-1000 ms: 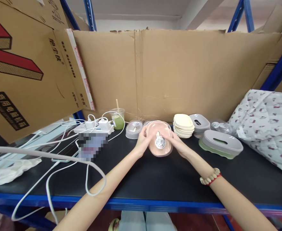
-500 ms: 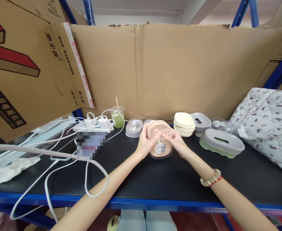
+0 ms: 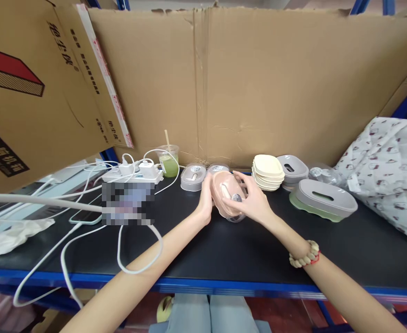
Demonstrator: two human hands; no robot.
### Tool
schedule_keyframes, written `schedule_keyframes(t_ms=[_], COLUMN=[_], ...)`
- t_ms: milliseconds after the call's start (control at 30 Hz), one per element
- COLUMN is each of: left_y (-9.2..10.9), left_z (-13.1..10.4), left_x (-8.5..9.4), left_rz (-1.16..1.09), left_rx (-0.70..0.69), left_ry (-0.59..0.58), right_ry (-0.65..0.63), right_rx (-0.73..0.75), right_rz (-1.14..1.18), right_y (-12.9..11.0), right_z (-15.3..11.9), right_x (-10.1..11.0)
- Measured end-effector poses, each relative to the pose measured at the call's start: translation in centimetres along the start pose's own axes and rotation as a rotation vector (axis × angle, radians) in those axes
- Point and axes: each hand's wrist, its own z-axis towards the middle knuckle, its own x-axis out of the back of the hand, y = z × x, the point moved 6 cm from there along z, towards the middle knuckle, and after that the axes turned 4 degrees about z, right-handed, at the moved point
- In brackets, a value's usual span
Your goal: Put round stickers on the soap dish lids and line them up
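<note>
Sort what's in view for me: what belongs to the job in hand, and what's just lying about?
Job in hand:
- pink container, between left hand and right hand
- probably related: packaged grey container, cream stack, grey slotted lid

Lying about, apparently:
- drink cup
- white cable
- crumpled tissue
- patterned bag

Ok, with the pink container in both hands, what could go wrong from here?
The pink container is tilted between the left hand and right hand, so it might slip.
The cream stack stands near the right hand; a sideways knock could topple it.
White cables pass close to the drink cup; a snag might tip it.
</note>
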Motion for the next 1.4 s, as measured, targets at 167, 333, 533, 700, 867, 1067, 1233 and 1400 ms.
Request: schedule_keyframes(t_ms=[167,333,533,700,867,1067,1233,1400], left_y=[0.2,0.0,0.5,0.5,0.3,0.2,0.1,0.9], left_z=[-0.2,-0.2,-0.4,-0.4,-0.3,-0.6,-0.1,0.6], left_x=[-0.1,-0.4,-0.7,-0.8,-0.8,-1.0,-0.2,0.8], left_rz=[-0.071,-0.066,0.022,0.026,0.014,-0.01,-0.076,-0.187], left_rx=[0.008,0.003,-0.004,-0.012,-0.02,-0.047,-0.057,-0.181], left_ry=[0.052,0.003,-0.041,-0.063,-0.097,-0.144,-0.015,0.069], right_ry=[-0.006,0.06,0.101,0.11,0.098,0.093,-0.014,-0.187], right_rx=[0.016,-0.027,-0.014,-0.035,-0.058,-0.025,-0.052,-0.434], right_rz=[-0.042,0.035,0.085,0.054,0.053,0.047,0.346,0.558], right_y=[-0.1,0.7,0.5,0.4,0.6,0.6,0.9,2.0], right_z=[0.0,0.3,0.4,0.5,0.5,0.3,0.3,0.0], right_x=[-0.2,0.2,0.8,1.0,1.0,0.8,-0.4,-1.6])
